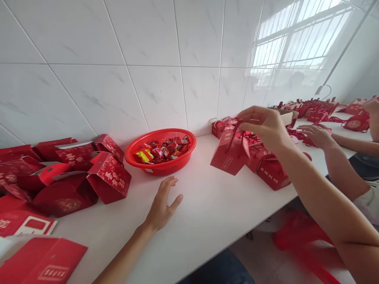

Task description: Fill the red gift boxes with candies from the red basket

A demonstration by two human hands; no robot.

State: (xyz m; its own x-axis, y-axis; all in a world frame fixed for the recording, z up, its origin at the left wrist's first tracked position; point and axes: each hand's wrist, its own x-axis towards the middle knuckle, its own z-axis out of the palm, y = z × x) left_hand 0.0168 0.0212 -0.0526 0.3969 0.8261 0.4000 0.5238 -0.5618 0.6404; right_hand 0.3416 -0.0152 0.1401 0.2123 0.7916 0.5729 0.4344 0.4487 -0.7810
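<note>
Below the tiled wall (89, 98), our white table (192, 221) bears a red basket (166, 170). Right of the basket, we dangle a tilted red gift box (227, 159) over the table, our right hand (265, 123) pinching its cord (236, 129); our left hand (161, 208), fingers loosely spread, is near the basket's wrapped candies (166, 150).

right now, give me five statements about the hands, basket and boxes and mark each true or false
1. The right hand holds a red gift box by its handle. True.
2. The left hand is in front of the red basket, holding nothing. True.
3. The red basket is full of fruit. False: it holds small wrapped packets.
4. The right hand is inside the red basket. False: it is to the basket's right.
5. More red boxes stand left of the basket. True.
</note>
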